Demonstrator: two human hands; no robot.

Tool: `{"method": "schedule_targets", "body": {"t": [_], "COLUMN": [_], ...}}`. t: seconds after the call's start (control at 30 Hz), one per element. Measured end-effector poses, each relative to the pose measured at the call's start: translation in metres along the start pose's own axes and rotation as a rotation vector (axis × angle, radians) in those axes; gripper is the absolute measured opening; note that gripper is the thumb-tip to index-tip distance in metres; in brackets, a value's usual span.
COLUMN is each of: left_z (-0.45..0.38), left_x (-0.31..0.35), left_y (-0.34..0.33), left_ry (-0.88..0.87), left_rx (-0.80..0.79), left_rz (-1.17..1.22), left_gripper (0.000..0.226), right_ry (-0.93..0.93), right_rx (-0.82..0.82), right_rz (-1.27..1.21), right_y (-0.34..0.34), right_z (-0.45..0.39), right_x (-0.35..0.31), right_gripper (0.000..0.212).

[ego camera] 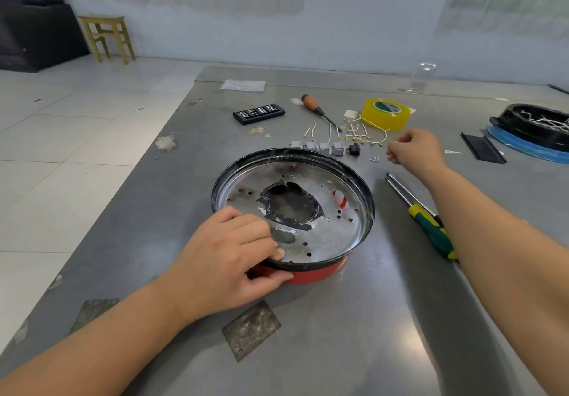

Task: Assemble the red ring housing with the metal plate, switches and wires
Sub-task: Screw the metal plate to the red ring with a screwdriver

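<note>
Left hand (228, 254) clamped on the near rim of the red housing (311, 274), fingers curled over the black lip, thumb against the red wall. Right hand (414, 154) out past the housing's far right edge, just above the surface (354, 334), fingers curled loosely inward; whether anything small is pinched there cannot be told. Hands well apart, the housing between them.

Metal plate (332, 229) seated inside the housing, dotted with holes, a taped opening at its centre. Just behind the far rim, a row of grey switches (317, 147) lined up left to right, a black switch (354, 149) at the row's right end. Beyond those, a scatter of white wires (361, 135) with brass ends, touching a yellow tape roll (385, 114).

Switches and wires lying forward and left of the right hand, clearly nearer to it than to the left, which looks busy steadying the housing. Likely next: a short reach leftward by the right hand along the row's axis.

A green-handled screwdriver (431, 229) under the right forearm; a wooden-handled one (314, 107) and a bit case (258, 113) farther back.
</note>
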State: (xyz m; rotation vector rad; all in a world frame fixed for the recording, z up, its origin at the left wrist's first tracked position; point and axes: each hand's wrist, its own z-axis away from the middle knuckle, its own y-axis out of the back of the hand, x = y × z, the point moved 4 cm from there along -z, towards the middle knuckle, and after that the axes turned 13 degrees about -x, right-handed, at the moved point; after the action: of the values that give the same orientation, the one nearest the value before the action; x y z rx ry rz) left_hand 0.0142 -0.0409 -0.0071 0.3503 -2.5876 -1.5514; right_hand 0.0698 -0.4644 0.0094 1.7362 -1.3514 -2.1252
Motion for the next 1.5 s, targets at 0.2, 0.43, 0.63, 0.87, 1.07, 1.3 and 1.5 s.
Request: {"method": "schedule_targets", "body": {"t": [0.2,0.43,0.63,0.87,1.07,1.3,1.5], "left_z": [-0.001,0.002,0.004,0.007,0.008,0.008,0.008], "left_x": [0.002,0.003,0.002,-0.002,-0.004,-0.006,-0.005], "left_y": [0.001,0.002,0.001,-0.001,-0.003,-0.004,-0.005], "left_ry": [0.003,0.013,0.021,0.006,0.007,0.011,0.005], "left_rx": [-0.024,-0.033,-0.040,-0.006,0.019,0.036,0.045], "left_rz": [-0.013,-0.006,-0.026,-0.036,0.003,-0.004,0.009], "left_gripper": [0.031,0.035,0.038,0.034,0.029,0.031,0.034], "right_ry": [0.244,0.490,0.477,0.346,0.318,0.416,0.412], "right_rx": [-0.152,-0.578,-0.950,-1.150,-1.255,-1.200,-1.208], "right_rz": [-0.039,0.170,0.133,0.115,0.124,0.330,0.392], "right_y": [-0.002,-0.034,-0.068,-0.084,-0.089,-0.096,-0.099], "right_z": [0.075,0.167,0.198,0.197,0.194,0.195,0.196], "right_x": [-0.064,-0.123,-0.132,-0.134,-0.131,-0.137,-0.140], "right_gripper": [0.008,0.012,0.006,0.008,0.009,0.004,0.002]}}
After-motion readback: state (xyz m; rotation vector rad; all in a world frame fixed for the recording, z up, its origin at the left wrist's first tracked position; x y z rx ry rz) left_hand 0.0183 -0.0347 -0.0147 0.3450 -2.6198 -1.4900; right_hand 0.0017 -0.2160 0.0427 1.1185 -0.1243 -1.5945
